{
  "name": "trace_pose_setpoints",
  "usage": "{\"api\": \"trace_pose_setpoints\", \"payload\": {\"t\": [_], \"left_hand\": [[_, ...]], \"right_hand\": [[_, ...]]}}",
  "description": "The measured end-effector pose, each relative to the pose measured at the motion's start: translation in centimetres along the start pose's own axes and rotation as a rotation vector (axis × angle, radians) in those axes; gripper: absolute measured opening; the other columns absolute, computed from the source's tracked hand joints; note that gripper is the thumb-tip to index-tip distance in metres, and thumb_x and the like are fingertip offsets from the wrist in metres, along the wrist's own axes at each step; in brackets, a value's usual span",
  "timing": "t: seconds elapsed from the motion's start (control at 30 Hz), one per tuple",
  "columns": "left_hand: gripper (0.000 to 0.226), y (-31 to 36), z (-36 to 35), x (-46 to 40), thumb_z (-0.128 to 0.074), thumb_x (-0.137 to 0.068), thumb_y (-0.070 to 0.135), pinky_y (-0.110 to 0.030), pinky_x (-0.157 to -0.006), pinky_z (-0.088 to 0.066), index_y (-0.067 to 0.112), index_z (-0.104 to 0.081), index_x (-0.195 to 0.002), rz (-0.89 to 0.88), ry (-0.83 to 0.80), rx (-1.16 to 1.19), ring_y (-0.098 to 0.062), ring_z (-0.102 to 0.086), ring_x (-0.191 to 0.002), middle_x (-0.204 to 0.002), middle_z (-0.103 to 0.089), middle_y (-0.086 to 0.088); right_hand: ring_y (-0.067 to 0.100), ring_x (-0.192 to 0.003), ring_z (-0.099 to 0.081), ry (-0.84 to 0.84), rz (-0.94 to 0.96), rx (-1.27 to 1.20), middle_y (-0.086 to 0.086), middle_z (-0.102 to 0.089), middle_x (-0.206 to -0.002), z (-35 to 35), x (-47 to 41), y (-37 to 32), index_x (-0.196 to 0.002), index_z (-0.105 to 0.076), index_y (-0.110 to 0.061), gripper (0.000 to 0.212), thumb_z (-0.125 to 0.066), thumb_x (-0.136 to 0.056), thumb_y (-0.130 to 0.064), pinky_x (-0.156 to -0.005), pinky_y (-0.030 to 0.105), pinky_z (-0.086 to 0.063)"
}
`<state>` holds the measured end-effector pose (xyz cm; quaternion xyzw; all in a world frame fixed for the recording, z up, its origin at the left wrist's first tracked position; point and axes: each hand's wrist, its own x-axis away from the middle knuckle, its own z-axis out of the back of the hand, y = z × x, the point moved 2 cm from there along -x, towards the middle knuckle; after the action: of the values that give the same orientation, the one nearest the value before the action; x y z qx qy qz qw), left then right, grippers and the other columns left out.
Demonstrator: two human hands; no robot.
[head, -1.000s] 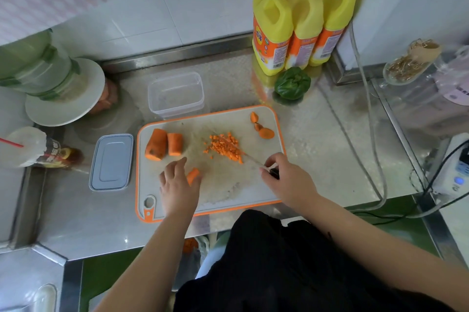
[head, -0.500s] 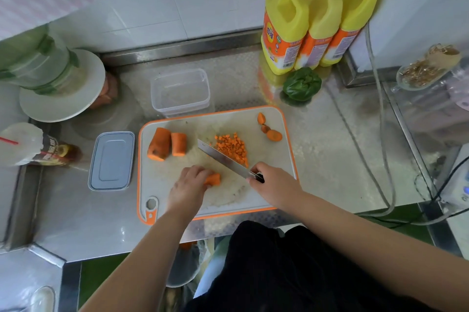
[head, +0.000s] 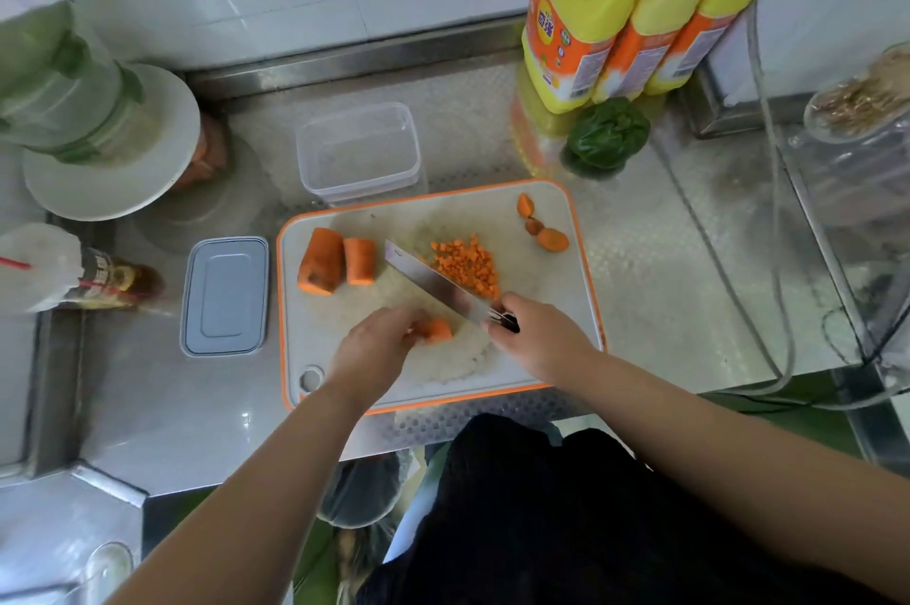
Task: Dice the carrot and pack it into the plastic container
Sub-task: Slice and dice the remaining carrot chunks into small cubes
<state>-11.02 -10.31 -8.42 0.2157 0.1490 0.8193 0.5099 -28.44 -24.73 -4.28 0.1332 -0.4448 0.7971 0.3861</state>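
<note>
Head view: two carrot chunks (head: 336, 261), three end scraps (head: 541, 225), one container (head: 359, 153).

bright, even daylight, soft shadows only. glare streaks the steel counter (head: 640, 269). wide-angle bend warps the yellow bottles (head: 581, 13) and edges, slight blur at far left.
</note>
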Motion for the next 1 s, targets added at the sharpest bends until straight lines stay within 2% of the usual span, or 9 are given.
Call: {"api": "trace_pose_setpoints", "payload": {"t": [0.1, 0.17, 0.3, 0.37, 0.43, 0.53, 0.67, 0.87, 1.0], "left_hand": [[0.021, -0.5, 0.1, -0.3, -0.063, -0.092, 0.010, -0.029, -0.086, -0.046, 0.019, -0.074, -0.107, 0.006, -0.029, 0.107, -0.023, -0.060, -0.105, -0.112, -0.067, 0.002], [0.015, -0.7, 0.2, -0.4, -0.065, -0.091, 0.013, -0.033, -0.082, -0.050, 0.016, -0.076, -0.101, 0.022, 0.047, 0.094, -0.025, -0.061, -0.102, -0.109, -0.068, 0.001], [0.029, -0.4, -0.4, 1.1, -0.053, -0.089, 0.032, -0.037, -0.068, -0.056, 0.012, -0.071, -0.102, -0.024, 0.276, 0.018, -0.023, -0.055, -0.093, -0.100, -0.066, -0.005], [0.032, 0.0, -1.3, 2.5, -0.065, -0.082, 0.037, -0.036, -0.065, -0.054, 0.015, -0.063, -0.106, -0.077, 0.288, -0.056, -0.022, -0.050, -0.096, -0.102, -0.064, -0.006], [0.043, 0.5, -2.2, 3.3, -0.079, -0.073, 0.032, -0.038, -0.066, -0.055, 0.017, -0.059, -0.108, -0.006, 0.244, -0.064, -0.021, -0.047, -0.098, -0.104, -0.063, -0.004], [0.031, 0.6, -2.6, 2.8, -0.080, -0.074, 0.014, -0.043, -0.067, -0.056, 0.016, -0.067, -0.102, 0.094, 0.253, 0.008, -0.021, -0.050, -0.096, -0.100, -0.065, 0.001], [0.017, 0.0, -2.4, 1.8, -0.059, -0.083, 0.026, -0.037, -0.057, -0.054, 0.017, -0.070, -0.092, -0.077, 0.274, -0.056, -0.022, -0.054, -0.089, -0.094, -0.066, 0.002], [0.005, 0.1, -1.8, 2.4, -0.068, -0.084, 0.019, -0.037, -0.064, -0.053, 0.017, -0.069, -0.089, -0.234, 0.389, -0.241, -0.027, -0.056, -0.088, -0.097, -0.064, -0.004], [0.035, 0.5, -2.8, 3.0, -0.081, -0.064, -0.001, -0.035, -0.055, -0.053, 0.015, -0.069, -0.093, -0.208, 0.312, -0.214, -0.026, -0.056, -0.081, -0.100, -0.060, -0.003]], "right_hand": [[0.023, -0.072, -0.057, -0.042, -0.001, 0.073, 0.003, -0.058, -0.075, -0.3, -0.1, -0.4, -0.093, -0.054, -0.014, 0.025, -0.048, -0.095, -0.038, -0.059, 0.035, -0.039], [0.026, -0.071, -0.057, -0.061, -0.004, 0.118, 0.006, -0.057, -0.074, -0.5, -0.3, -0.6, -0.093, -0.054, -0.011, 0.025, -0.046, -0.095, -0.035, -0.057, 0.034, -0.038], [0.027, -0.067, -0.055, -0.035, 0.014, 0.194, 0.005, -0.055, -0.071, -0.6, -0.4, -1.1, -0.090, -0.053, -0.011, 0.024, -0.045, -0.096, -0.033, -0.056, 0.034, -0.039], [0.027, -0.069, -0.056, -0.021, 0.043, 0.248, 0.005, -0.058, -0.074, -0.5, -0.4, -1.2, -0.093, -0.054, -0.013, 0.024, -0.046, -0.096, -0.035, -0.059, 0.036, -0.044], [0.025, -0.067, -0.056, -0.021, 0.078, 0.296, 0.002, -0.057, -0.071, -0.3, -0.5, -1.4, -0.093, -0.054, -0.016, 0.023, -0.047, -0.096, -0.038, -0.058, 0.036, -0.044], [0.023, -0.063, -0.054, -0.030, 0.107, 0.366, -0.002, -0.051, -0.065, 0.0, -0.7, -1.5, -0.091, -0.053, -0.018, 0.023, -0.048, -0.096, -0.039, -0.056, 0.035, -0.044], [0.023, -0.064, -0.053, -0.020, 0.086, 0.366, -0.003, -0.049, -0.064, 0.4, -0.7, -1.3, -0.087, -0.054, -0.017, 0.025, -0.048, -0.095, -0.040, -0.056, 0.034, -0.040], [0.023, -0.068, -0.053, -0.059, 0.029, 0.393, -0.003, -0.047, -0.064, 0.4, -0.5, -1.1, -0.082, -0.053, -0.017, 0.032, -0.047, -0.095, -0.045, -0.059, 0.032, -0.040], [0.024, -0.070, -0.056, -0.072, 0.021, 0.423, -0.001, -0.052, -0.067, 0.1, 0.0, -1.2, -0.084, -0.053, -0.017, 0.033, -0.044, -0.096, -0.045, -0.062, 0.035, -0.047]]}}
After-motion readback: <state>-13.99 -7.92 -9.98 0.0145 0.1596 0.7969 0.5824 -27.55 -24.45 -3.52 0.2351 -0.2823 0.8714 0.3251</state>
